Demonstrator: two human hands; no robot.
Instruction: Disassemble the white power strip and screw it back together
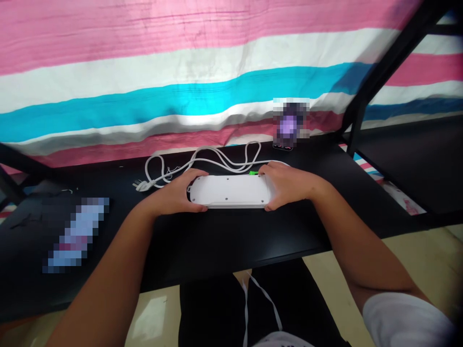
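A white power strip (231, 190) lies lengthwise across the black table, its screwed back side facing up. My left hand (177, 193) grips its left end, thumb on the near edge and fingers at the far edge. Round the right end my right hand (287, 185) is closed in the same way. A small bright green piece (253, 172) shows at the far edge beside my right fingers; I cannot make out what it is. Behind the strip a white cord (224, 161) lies in loose loops, with its plug (142, 186) to the left, near my left wrist.
The black table (231, 241) has a near edge just before my lap. A blurred-out flat object (79, 236) lies at the left, and another blurred-out object (289, 125) stands at the back right. A striped cloth (181, 96) hangs behind, with a black frame post (390, 62) at the right.
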